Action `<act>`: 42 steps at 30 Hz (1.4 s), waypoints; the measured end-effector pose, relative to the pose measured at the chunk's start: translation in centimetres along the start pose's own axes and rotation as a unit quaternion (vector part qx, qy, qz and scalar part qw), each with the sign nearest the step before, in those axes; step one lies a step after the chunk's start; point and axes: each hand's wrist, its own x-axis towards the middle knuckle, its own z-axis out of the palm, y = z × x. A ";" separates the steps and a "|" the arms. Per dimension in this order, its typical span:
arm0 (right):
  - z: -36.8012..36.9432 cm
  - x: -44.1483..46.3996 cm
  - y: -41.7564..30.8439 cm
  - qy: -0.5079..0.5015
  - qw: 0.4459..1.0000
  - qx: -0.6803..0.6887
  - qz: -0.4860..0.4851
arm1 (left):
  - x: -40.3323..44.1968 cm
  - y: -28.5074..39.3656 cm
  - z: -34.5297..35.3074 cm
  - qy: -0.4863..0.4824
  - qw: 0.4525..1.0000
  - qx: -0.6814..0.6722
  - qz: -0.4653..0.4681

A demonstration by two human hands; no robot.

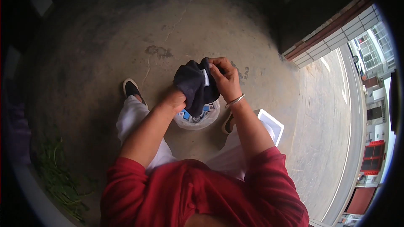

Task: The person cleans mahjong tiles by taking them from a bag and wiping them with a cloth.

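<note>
Stained concrete floor (105, 59), with green stalks (61, 176) far left; then the left hand (177, 99), fingers hidden by dark cloth (191, 86), grip impossible to tell; the cloth is above a plastic-lined container (197, 126) of blue-and-white packets (183, 114); the right hand (228, 80) pinches the cloth's edge beside a white label (205, 77); farther right, a white box (275, 127)

One left hand (176, 98), one right hand (227, 77), one dark cloth (191, 85), one label (205, 78), one bangle (235, 101), one plastic bag (198, 126), several packets (185, 114), exact count obscured, two shoes (133, 88), one car (357, 57)
</note>
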 end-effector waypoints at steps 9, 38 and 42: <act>0.9 -1.2 -2.4 -0.141 0.988 -0.017 -0.060 | 0.7 1.5 0.0 0.093 0.994 -0.062 0.004; 1.2 -0.9 -2.4 -0.096 0.983 -0.075 -0.135 | 0.0 1.6 0.6 0.082 0.995 -0.049 -0.035; 0.2 -0.5 -1.5 -0.066 0.996 0.005 -0.060 | -0.3 1.8 0.8 0.038 0.996 -0.069 -0.048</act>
